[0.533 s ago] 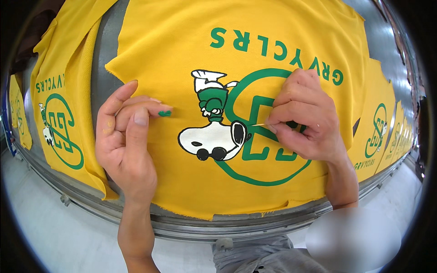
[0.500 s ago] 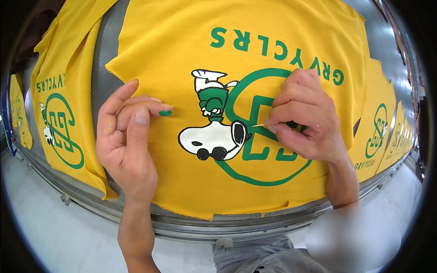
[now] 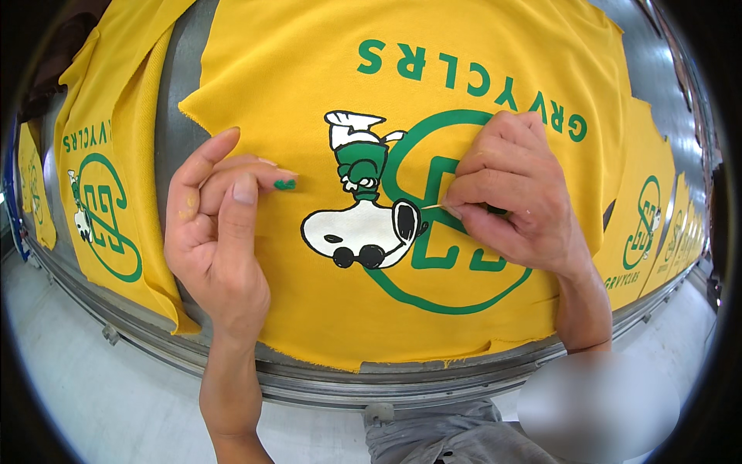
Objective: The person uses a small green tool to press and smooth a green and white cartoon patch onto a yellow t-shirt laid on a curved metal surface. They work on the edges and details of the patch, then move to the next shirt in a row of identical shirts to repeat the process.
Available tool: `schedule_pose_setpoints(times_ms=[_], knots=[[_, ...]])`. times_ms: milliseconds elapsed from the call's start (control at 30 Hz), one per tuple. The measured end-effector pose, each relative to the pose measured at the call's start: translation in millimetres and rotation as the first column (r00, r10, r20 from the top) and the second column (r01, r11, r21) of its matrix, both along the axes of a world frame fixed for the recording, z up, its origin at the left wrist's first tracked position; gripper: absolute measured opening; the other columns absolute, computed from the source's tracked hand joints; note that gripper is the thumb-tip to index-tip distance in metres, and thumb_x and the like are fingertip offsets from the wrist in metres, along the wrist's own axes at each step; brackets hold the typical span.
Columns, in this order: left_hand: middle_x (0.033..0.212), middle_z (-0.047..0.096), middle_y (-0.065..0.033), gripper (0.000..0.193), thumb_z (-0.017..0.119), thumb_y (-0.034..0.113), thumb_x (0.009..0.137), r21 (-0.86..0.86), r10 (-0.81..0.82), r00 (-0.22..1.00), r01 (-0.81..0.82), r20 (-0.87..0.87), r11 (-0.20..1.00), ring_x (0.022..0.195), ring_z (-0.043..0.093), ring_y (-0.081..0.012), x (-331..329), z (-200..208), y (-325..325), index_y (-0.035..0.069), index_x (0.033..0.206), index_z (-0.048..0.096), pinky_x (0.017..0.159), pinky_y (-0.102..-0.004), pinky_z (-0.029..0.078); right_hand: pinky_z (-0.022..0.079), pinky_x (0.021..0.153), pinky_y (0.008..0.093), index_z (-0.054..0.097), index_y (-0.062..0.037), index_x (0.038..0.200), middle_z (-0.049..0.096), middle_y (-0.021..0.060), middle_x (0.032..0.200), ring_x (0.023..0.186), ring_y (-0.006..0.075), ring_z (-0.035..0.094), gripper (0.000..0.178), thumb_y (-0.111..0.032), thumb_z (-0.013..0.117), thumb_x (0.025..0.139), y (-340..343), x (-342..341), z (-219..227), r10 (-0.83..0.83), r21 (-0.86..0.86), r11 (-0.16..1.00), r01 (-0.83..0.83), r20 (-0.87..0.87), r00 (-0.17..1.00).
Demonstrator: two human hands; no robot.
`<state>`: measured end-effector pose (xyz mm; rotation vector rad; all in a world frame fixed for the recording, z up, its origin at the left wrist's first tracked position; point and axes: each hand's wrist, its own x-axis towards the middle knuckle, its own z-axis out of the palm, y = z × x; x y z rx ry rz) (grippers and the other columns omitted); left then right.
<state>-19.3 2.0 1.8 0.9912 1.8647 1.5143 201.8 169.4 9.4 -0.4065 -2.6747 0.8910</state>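
A piece of yellow fabric [image 3: 309, 309] lies flat before me, printed with a white cartoon dog [image 3: 348, 230] in green clothes, a green looped emblem [image 3: 456, 308] and a row of green letters. My right hand [image 3: 514, 193] pinches a thin pale stick [image 3: 430, 207] between thumb and forefinger. The stick's tip is at the edge of the dog's black ear, beside the green emblem; I cannot tell if it touches. Left of the dog, my left hand [image 3: 216, 232] is palm up with fingers loosely bent and apart, a dab of green paint [image 3: 285, 185] on one fingertip.
More yellow printed pieces lie to the left [image 3: 100, 209] and right [image 3: 638, 224] along the grey table [image 3: 179, 116]. A metal rail [image 3: 325, 393] runs along the table's near edge. A grey garment [image 3: 433, 437] shows below it, beside a blurred patch.
My right hand and the stick have shifted slightly up and left, bringing the tip to the dog's ear. The left hand has barely moved.
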Motion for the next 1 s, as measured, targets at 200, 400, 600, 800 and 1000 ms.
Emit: schedule_pose_setpoints(times_ms=[200,400,600,800,1000], knots=[[0.106,0.066,-0.0128,0.022,0.053,0.013,0.100,0.003,-0.006,1.000,0.006,-0.005,1.000,0.104,0.059,-0.0168,-0.5,0.6,-0.4,-0.005,0.101,0.066,0.098,-0.0320,0.040,0.030,0.072,0.0362,0.065,-0.0133,0.076,0.052,-0.0019,0.075,0.078,0.0198,0.049,0.012,-0.008,0.071,0.067,-0.9,-0.9,-0.5,-0.003,0.017,1.000,0.003,0.001,1.000],[0.105,0.066,-0.0130,0.022,0.053,0.013,0.100,0.000,-0.004,1.000,0.004,-0.018,1.000,0.104,0.059,-0.0173,-0.5,-0.4,-0.2,-0.005,0.101,0.066,0.100,-0.0330,0.040,0.030,0.072,0.0359,0.065,-0.0132,0.076,0.052,-0.0019,0.075,0.078,0.0199,0.049,0.012,-0.008,0.071,0.067,-1.3,-1.6,0.7,-0.003,0.013,1.000,0.003,0.008,1.000],[0.104,0.066,-0.0133,0.022,0.052,0.012,0.100,0.021,-0.017,1.000,0.017,0.011,1.000,0.103,0.060,-0.0175,0.7,-0.1,0.2,-0.006,0.106,0.063,0.100,-0.0330,0.041,0.030,0.072,0.0360,0.065,-0.0131,0.074,0.052,-0.0021,0.074,0.077,0.0198,0.049,0.011,-0.007,0.070,0.067,-1.4,-1.5,-0.5,-0.010,0.016,1.000,0.010,0.004,1.000],[0.102,0.067,-0.0133,0.023,0.052,0.013,0.101,0.030,-0.028,1.000,0.028,-0.014,0.999,0.101,0.061,-0.0169,-0.6,-1.3,-0.3,-0.007,0.110,0.060,0.100,-0.0322,0.041,0.030,0.071,0.0364,0.064,-0.0132,0.074,0.053,-0.0025,0.075,0.077,0.0198,0.048,0.012,-0.007,0.069,0.066,-1.4,-1.8,-0.3,-0.006,0.010,1.000,0.006,-0.002,1.000],[0.103,0.067,-0.0135,0.023,0.052,0.013,0.101,0.038,-0.035,0.999,0.035,-0.010,0.999,0.101,0.061,-0.0165,-0.7,-1.6,-0.2,-0.007,0.109,0.061,0.100,-0.0325,0.041,0.030,0.071,0.0366,0.064,-0.0130,0.074,0.053,-0.0025,0.075,0.076,0.0198,0.049,0.011,-0.007,0.069,0.066,-1.3,-1.6,-0.8,-0.006,0.016,1.000,0.006,-0.007,1.000]])
